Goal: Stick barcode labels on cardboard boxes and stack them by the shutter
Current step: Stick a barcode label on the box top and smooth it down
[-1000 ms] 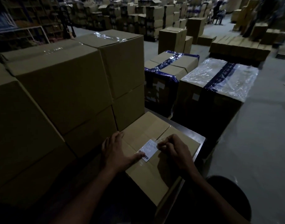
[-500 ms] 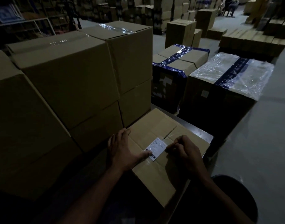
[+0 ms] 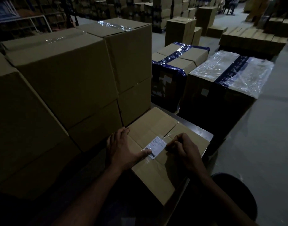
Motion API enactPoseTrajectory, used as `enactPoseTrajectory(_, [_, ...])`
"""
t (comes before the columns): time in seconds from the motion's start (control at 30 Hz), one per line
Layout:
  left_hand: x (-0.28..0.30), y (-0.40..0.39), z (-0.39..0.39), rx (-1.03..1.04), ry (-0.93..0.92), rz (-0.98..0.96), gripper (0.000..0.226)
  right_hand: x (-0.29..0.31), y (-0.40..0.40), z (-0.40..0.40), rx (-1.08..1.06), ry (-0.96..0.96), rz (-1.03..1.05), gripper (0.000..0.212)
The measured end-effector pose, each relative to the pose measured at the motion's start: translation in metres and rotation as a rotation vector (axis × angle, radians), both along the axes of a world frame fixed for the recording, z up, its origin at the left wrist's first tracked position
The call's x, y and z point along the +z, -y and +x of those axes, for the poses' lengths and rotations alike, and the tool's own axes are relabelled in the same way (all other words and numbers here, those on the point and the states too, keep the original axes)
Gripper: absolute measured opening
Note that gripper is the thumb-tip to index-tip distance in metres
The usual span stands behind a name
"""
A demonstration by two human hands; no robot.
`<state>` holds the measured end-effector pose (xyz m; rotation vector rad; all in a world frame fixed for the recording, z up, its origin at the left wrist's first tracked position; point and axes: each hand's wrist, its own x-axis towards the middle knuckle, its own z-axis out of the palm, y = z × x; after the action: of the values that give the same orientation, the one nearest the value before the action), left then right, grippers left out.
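Both hands press a barcode label onto a low box.

The left hand [image 3: 123, 149] lies flat on the box [image 3: 158, 175], fingers spread, its thumb pinning the label [image 3: 156, 146] at the barcode end. At 3 o'clock of the label the right hand [image 3: 183, 148] is curled into a fist, knuckles on the clear tape over the label's far end; whether it pinches anything I cannot tell. The box sits on a dark table [image 3: 203, 136], its flap seam running toward 1 o'clock. Stacked boxes [image 3: 63, 75] rise at 10 o'clock; blue-taped cartons [image 3: 180, 62] stand at 1 o'clock on a grey floor [image 3: 262, 136], in a dim warehouse. Since the earlier frame the hands and label have kept their places; only the view has tipped slightly down.
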<state>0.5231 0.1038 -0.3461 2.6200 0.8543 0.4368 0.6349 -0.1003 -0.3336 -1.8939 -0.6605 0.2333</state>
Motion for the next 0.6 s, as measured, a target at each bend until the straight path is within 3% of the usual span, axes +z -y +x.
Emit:
enactPoseTrajectory(0.23, [0.001,0.000,0.001,-0.001,-0.010,-0.016,0.126,0.007,-0.010,0.010,0.017,-0.106,0.012,0.012])
enactPoseTrajectory(0.6, [-0.001,0.000,0.002,-0.002,0.015,-0.003,0.128,0.003,-0.016,0.017,0.101,-0.019,-0.056,0.008])
